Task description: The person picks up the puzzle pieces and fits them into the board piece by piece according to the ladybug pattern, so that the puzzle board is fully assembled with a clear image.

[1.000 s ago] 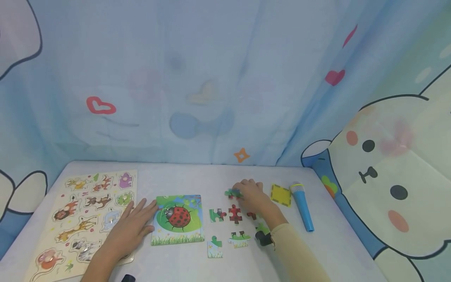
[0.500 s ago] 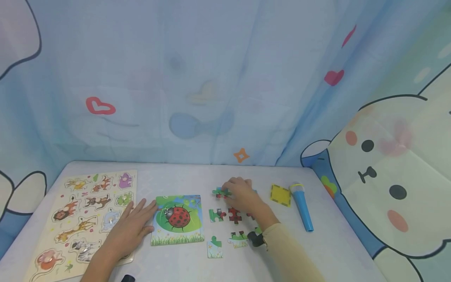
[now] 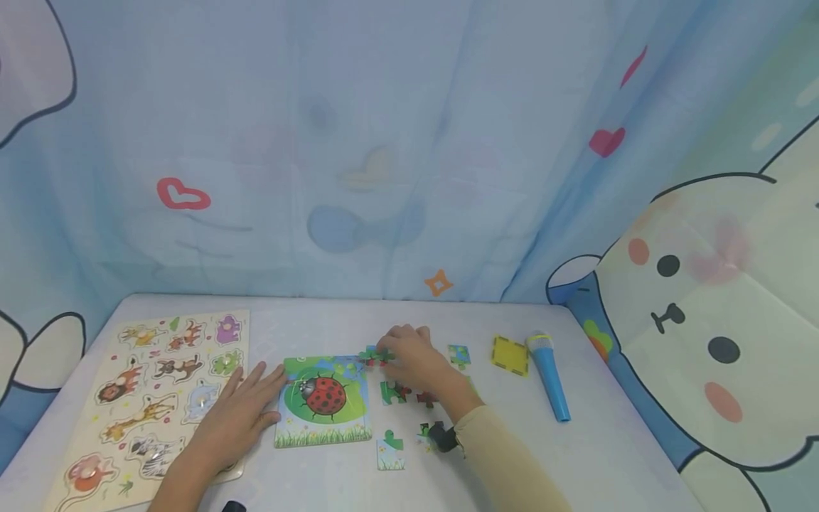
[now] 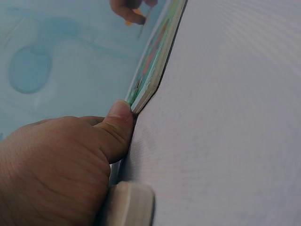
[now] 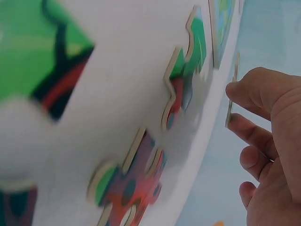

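Observation:
A square ladybug puzzle board lies mid-table in the head view. My left hand rests flat, fingers spread, its fingertips at the board's left edge and its wrist over the animal puzzle board. In the left wrist view the thumb touches the ladybug board's edge. My right hand pinches a green and red jigsaw piece between thumb and finger, held near the ladybug board's upper right corner. Seen edge-on in the right wrist view, that jigsaw piece is raised off the table.
Several loose pieces lie right of the ladybug board, among them a grass piece, a ladybug-head piece and a blue-green piece. Farther right are a yellow square frame and a blue toy microphone. A curtain hangs behind.
My right hand has moved left with the jigsaw piece, from above the loose pieces to the ladybug board's corner, uncovering the blue-green piece. My left hand has stayed put.

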`<state>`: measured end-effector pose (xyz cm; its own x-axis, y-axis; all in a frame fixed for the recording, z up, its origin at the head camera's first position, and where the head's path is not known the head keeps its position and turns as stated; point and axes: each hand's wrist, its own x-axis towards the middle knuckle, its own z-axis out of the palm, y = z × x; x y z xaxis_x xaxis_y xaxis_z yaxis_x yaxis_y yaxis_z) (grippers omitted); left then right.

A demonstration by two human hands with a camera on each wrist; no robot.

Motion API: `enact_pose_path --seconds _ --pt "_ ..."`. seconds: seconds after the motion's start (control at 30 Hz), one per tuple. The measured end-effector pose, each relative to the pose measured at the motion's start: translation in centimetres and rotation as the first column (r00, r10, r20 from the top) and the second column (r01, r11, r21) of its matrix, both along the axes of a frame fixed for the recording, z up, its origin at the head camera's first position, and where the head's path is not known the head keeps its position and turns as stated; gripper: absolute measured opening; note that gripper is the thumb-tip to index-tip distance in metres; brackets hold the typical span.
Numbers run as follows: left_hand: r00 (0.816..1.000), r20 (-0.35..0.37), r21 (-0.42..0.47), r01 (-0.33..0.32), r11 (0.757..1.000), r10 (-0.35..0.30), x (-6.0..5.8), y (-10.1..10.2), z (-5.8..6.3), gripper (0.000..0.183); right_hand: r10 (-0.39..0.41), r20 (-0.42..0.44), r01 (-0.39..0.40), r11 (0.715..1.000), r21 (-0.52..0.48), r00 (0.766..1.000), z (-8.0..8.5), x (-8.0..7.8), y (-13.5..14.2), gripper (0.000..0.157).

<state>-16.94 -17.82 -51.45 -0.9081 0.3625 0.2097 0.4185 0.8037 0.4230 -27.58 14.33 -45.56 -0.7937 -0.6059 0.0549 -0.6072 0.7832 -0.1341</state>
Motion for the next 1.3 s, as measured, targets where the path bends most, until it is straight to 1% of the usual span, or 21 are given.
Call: enact_pose_path --seconds 0.23,0.4,0.6,0.7,0.8,0.97,1.3 --pt "1.0 -0.002 0.002 0.005 1.0 -0.005 0.1 0.0 0.2 0.06 0.077 -0.028 -0.077 0.997 -0.018 0.997 -0.3 0.4 -1.7 0.022" --pt "1.0 -0.009 0.0 0.005 1.0 -0.005 0.1 0.0 0.2 0.06 0.113 -0.028 -0.113 0.994 0.012 0.993 -0.3 0.8 -3.6 0.023" --pt "1.0 -0.02 0.016 0.001 1.0 -0.001 0.0 -0.1 -0.1 0.06 0.15 -0.036 -0.149 0.988 0.029 0.988 -0.3 1.2 -5.6 0.02" --pt "0.999 -0.036 0.015 -0.004 1.0 0.004 -0.1 -0.1 -0.3 0.06 0.154 -0.035 -0.153 0.988 0.036 0.987 -0.6 1.1 -6.3 0.016" --pt "0.999 -0.044 0.009 -0.004 1.0 0.004 -0.1 -0.1 -0.4 0.06 0.15 -0.022 -0.149 0.988 0.047 0.988 -0.8 1.2 -6.7 0.017" --pt "1.0 -0.029 0.005 -0.003 1.0 0.004 -0.2 -0.1 -0.4 0.06 0.155 -0.005 -0.155 0.986 0.058 0.988 -0.8 1.3 -7.2 0.021" --pt "1.0 -0.005 0.003 -0.001 1.0 0.001 -0.1 -0.1 -0.1 0.061 0.165 0.009 -0.165 0.984 0.066 0.986 -0.7 1.4 -8.0 0.023"
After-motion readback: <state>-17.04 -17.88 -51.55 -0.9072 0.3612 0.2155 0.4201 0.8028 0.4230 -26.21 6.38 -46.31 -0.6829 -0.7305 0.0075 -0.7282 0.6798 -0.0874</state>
